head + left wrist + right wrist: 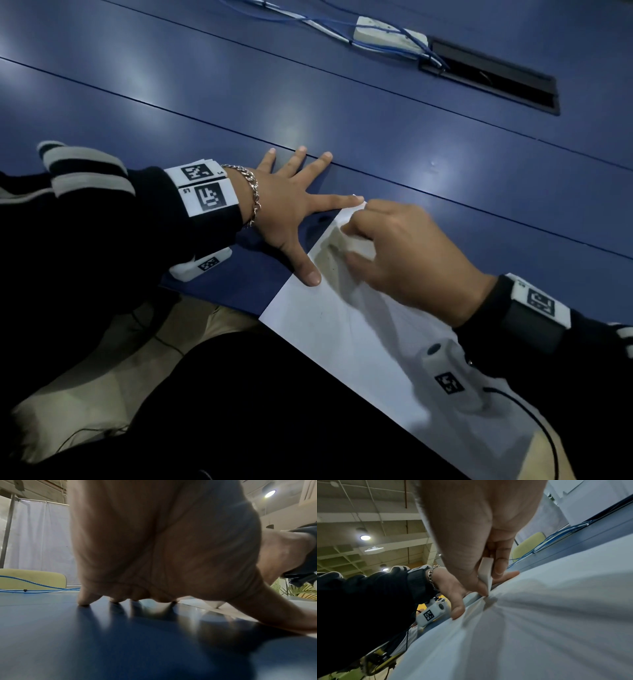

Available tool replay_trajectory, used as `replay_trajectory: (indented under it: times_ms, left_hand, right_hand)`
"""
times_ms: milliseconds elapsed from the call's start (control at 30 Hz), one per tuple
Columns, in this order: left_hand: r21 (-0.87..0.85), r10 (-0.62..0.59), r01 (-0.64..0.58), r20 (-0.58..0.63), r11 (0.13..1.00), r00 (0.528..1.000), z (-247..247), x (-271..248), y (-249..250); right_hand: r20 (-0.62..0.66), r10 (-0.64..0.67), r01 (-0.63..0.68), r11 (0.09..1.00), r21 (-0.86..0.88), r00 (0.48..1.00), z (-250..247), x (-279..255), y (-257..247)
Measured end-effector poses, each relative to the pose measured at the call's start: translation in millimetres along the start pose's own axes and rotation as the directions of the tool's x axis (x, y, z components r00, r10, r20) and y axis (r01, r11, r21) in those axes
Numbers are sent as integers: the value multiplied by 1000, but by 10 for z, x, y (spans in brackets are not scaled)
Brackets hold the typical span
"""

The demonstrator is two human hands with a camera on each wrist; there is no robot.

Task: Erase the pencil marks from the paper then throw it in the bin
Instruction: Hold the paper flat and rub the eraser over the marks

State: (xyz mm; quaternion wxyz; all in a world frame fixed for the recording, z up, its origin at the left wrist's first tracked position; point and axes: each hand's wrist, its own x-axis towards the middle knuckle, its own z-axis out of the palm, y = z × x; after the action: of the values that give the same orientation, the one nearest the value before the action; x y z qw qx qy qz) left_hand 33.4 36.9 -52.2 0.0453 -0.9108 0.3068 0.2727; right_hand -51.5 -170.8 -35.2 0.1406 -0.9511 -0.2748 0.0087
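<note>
A white sheet of paper (342,342) lies on the blue table (205,102) and reaches the table's front edge. My left hand (291,205) is spread flat, with thumb and index finger pressing the sheet's left edge and the other fingers on the table. My right hand (394,253) pinches a white eraser (356,245) against the paper near its far corner. In the right wrist view the eraser (485,572) sits between thumb and fingers, its tip on the slightly wrinkled paper (539,628). A greyish smudge shows beside the eraser. No bin is in view.
A white power strip (390,34) with blue cables lies at the back of the table, next to a black cable slot (493,78). A yellow-green chair (32,578) stands beyond the far side. The table's front edge runs just below my left wrist.
</note>
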Motion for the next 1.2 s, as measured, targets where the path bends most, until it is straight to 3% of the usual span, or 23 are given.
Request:
replay_trajectory:
  times_ms: [167,333,467,633,800,933,1100,1200]
  left_hand:
    - [11,-16,16,17,1000,1000,-11,3,11]
    - [7,-4,4,10,1000,1000,-6,-1,1]
    - [10,-12,11,18,1000,1000,-9,4,9]
    - [-2,-2,2,10,1000,1000,-1,6,4]
    - [9,-17,17,19,1000,1000,-11,5,7]
    - [7,-11,10,16,1000,1000,-11,4,9]
    - [4,-16,16,19,1000,1000,-16,-5,22]
    - [0,-17,17,21,1000,1000,-21,-6,15]
  right_hand:
    - [-25,109,-110,994,-15,994,-72,92,221]
    - [39,0,0,1000,1,999,9,-27,10]
    - [-6,107,-107,994,-28,994,-82,67,247]
    - [33,15,-15,1000,-20,999,-10,-45,15]
    - [29,124,-123,992,-37,992,-94,54,266]
    - [33,33,-32,999,-38,999,-10,-78,16]
    - [23,105,-104,994,-35,994,-82,16,252]
    - [3,58,-58,997,-41,998,-38,-56,129]
